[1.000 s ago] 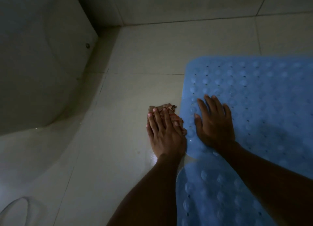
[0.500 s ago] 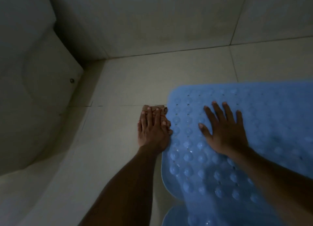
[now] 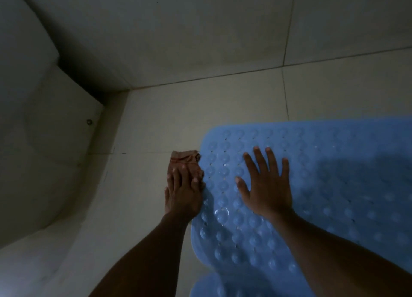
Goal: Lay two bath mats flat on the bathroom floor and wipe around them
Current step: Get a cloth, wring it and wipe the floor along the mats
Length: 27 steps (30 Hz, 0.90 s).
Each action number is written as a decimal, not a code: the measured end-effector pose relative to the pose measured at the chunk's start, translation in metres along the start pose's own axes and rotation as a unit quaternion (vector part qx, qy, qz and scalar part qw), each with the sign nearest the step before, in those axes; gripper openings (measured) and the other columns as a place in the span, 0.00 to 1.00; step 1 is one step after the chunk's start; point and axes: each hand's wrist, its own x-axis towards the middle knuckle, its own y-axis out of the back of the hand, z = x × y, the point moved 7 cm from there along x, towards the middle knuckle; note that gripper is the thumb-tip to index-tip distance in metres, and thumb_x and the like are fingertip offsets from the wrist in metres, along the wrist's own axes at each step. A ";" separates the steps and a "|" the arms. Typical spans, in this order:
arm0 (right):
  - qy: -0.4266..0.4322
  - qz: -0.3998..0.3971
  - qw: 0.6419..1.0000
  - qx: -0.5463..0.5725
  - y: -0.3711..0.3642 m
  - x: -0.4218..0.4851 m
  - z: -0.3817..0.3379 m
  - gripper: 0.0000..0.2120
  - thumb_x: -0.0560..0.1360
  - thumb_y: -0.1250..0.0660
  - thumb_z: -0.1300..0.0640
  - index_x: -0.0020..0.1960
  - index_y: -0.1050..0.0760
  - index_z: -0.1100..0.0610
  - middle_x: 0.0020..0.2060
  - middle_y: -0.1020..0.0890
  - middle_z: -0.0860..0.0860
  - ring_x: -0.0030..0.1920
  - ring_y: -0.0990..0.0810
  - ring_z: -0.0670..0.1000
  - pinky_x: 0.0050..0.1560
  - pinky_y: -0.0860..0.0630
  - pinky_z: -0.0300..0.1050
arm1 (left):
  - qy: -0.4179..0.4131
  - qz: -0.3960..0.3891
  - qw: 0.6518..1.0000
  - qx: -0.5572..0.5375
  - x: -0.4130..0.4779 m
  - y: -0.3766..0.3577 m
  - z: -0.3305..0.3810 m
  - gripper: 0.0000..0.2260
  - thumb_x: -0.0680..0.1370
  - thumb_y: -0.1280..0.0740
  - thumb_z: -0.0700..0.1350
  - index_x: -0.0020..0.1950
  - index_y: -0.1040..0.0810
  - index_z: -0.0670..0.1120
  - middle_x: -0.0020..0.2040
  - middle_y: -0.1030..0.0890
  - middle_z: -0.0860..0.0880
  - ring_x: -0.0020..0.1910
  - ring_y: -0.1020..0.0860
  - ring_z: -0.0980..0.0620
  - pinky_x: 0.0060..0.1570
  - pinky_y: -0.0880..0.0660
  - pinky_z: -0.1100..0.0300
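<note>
Forward along the left edge of the blue bath mat (image 3: 334, 163) went the left hand (image 3: 182, 194) with its cloth (image 3: 185, 163), nearer the far wall (image 3: 178, 40) than half a second before; the right hand (image 3: 267, 189) had also slid further up the mat and its fingers had spread wider.

Both hands lay open; the left pressed the reddish cloth flat on the floor (image 3: 156, 129) with straight fingers, gripping nothing, and the right rested palm down on the mat, near its far left corner; the cloth touched the mat's edge. The mat lay flat on the tiles, and a second blue mat (image 3: 209, 285) peeped out by the near edge of the view, seemingly tucked under the first.

My judgement: the wipe was under way beside the mat, with the far edge yet to do; trouble could come if the cloth snagged the mat's rim and curled it up, or if the glistening mat slipped sideways under the bracing hand; the dim light could also leave patches by the pale curved fixture (image 3: 44, 140) unwiped.
</note>
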 end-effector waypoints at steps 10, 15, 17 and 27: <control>0.001 0.008 1.000 0.005 -0.002 0.001 0.001 0.35 0.78 0.50 0.32 0.80 0.41 0.47 0.82 0.45 0.51 0.82 0.52 0.57 0.77 0.52 0.68 | -0.048 0.048 0.997 0.048 0.095 0.020 0.044 0.28 0.86 0.54 0.55 0.83 0.61 0.51 0.83 0.62 0.45 0.82 0.62 0.42 0.78 0.58 0.43; -0.005 0.029 0.999 0.030 0.001 -0.001 -0.001 0.33 0.77 0.45 0.34 0.78 0.36 0.47 0.81 0.42 0.50 0.81 0.49 0.57 0.76 0.50 0.68 | -0.140 0.056 0.985 0.085 0.150 0.029 0.104 0.27 0.86 0.53 0.55 0.83 0.56 0.51 0.84 0.59 0.45 0.82 0.59 0.41 0.78 0.57 0.43; -0.003 0.052 0.998 0.039 0.004 -0.001 -0.001 0.33 0.76 0.43 0.35 0.77 0.34 0.48 0.80 0.40 0.50 0.81 0.47 0.57 0.76 0.48 0.69 | -0.175 0.064 0.978 0.093 0.164 0.028 0.128 0.27 0.85 0.54 0.57 0.84 0.54 0.52 0.84 0.57 0.45 0.82 0.58 0.41 0.78 0.57 0.42; -0.125 0.239 0.961 0.067 0.046 -0.021 0.096 0.24 0.76 0.37 0.44 0.68 0.24 0.54 0.72 0.27 0.56 0.75 0.32 0.60 0.69 0.33 0.61 | -0.375 0.040 0.910 0.173 0.139 -0.027 0.284 0.39 0.73 0.65 0.63 0.83 0.48 0.53 0.84 0.51 0.46 0.82 0.53 0.42 0.78 0.54 0.44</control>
